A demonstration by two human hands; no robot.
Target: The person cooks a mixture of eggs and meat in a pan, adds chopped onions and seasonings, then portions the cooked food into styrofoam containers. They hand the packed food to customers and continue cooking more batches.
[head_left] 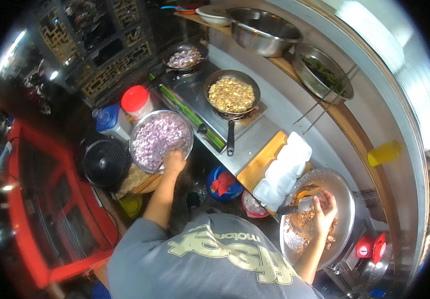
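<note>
The chopped onion (155, 134) is a loose heap of small purple and white bits, its cut faces pale and glossy, filling a round metal bowl (191, 133) almost to the rim. The bowl stands off the left end of the metal tabletop (247, 145), just beside a red-lidded tub (136, 101) and a black fan (106, 163). The left hand (174, 160) reaches in over the bowl's near right edge. Its fingers point down into the onion, which surrounds their tips and hides them, so I cannot tell whether they are wide, narrow or gripping some.

Past the right end of the tabletop is a large metal basin (350, 214) with a brown, crumbly mixture (304, 222) that looks moist and uneven. The right hand (325, 212) is above it, well inside the rim, with the fingers bent and the thumb near them. Beside the thumb lies a flat utensil (288, 210), its dark end toward the basin's left edge; whether the fingers grip it is unclear. The mixture lies below them.

White foam boxes (285, 167) sit over a wooden board (255, 167) at the tabletop's near right corner, between the two vessels.
</note>
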